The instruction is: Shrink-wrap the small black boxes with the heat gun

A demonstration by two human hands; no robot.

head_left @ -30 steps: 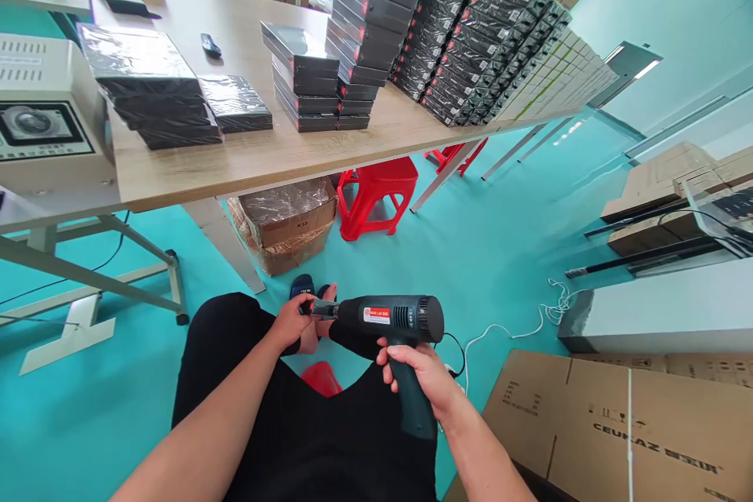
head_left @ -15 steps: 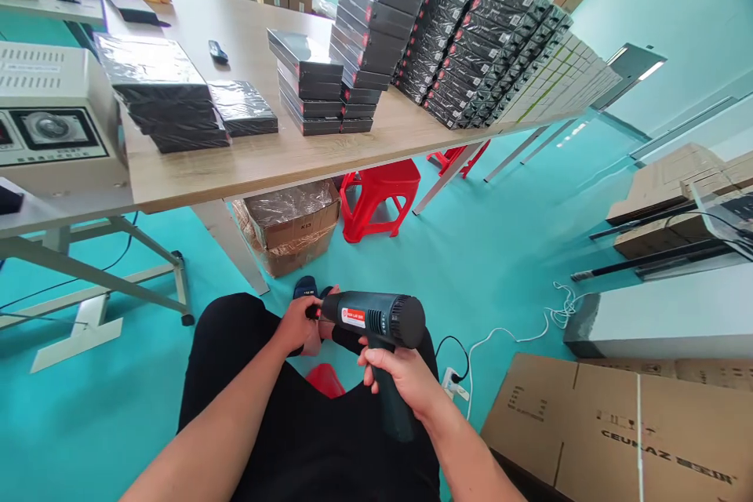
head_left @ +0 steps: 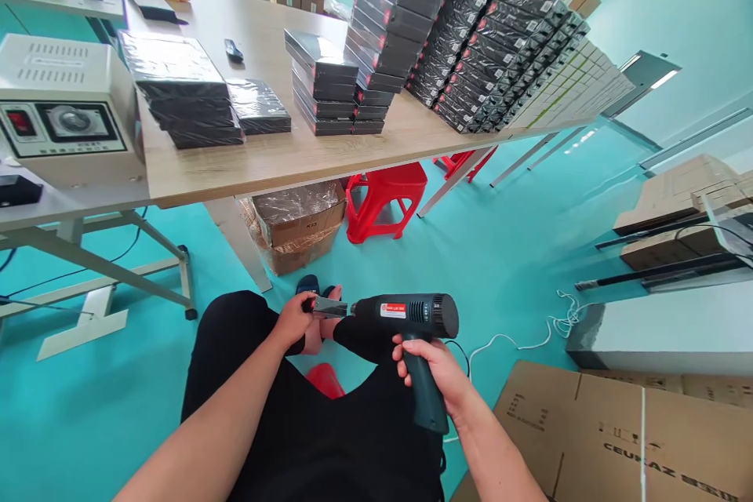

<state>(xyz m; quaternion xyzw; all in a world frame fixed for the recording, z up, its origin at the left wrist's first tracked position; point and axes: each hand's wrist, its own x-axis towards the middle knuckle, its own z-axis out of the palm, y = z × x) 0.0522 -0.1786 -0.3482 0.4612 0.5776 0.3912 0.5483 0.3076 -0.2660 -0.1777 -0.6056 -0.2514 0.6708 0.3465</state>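
Note:
My right hand [head_left: 432,369] grips the handle of a dark green heat gun [head_left: 412,314], its nozzle pointing left over my lap. My left hand [head_left: 292,321] is closed around one end of a small, flat dark box [head_left: 329,307] with a shiny surface. The box's free end points at the nozzle, with a narrow gap between them. Fingers cover the box's left end.
A wooden table [head_left: 200,176] ahead bears stacks of black film-wrapped boxes [head_left: 176,94] and taller stacks [head_left: 494,55]. A beige machine [head_left: 64,106] stands at left. Red stools [head_left: 385,200] and an open carton [head_left: 300,227] are underneath. Large cartons [head_left: 623,431] lie at right; a white cable [head_left: 518,341] crosses the floor.
My right hand has drawn the heat gun to the right, away from my left hand. The dark box, mostly hidden behind the nozzle before, now shows. The view has shifted slightly left.

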